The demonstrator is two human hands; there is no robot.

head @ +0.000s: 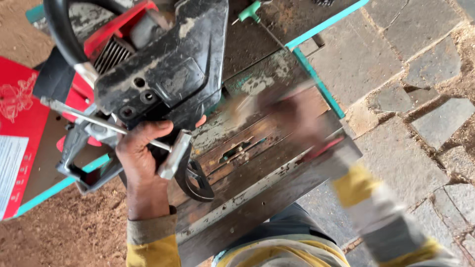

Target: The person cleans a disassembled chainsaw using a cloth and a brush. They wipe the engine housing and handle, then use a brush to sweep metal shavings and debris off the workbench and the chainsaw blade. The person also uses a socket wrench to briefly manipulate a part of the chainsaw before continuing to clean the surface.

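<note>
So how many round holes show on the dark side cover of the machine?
3. On the dark side cover, one small hole sits highest, a larger one just below it, and another lower left near the edge. The left hand may hide more.

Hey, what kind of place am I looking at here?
Probably an outdoor repair or woodcutting workshop. A worn wooden workbench with teal edging stands on stone paving, sawdust covers the ground, and the left hand grips a grimy chainsaw body.
</note>
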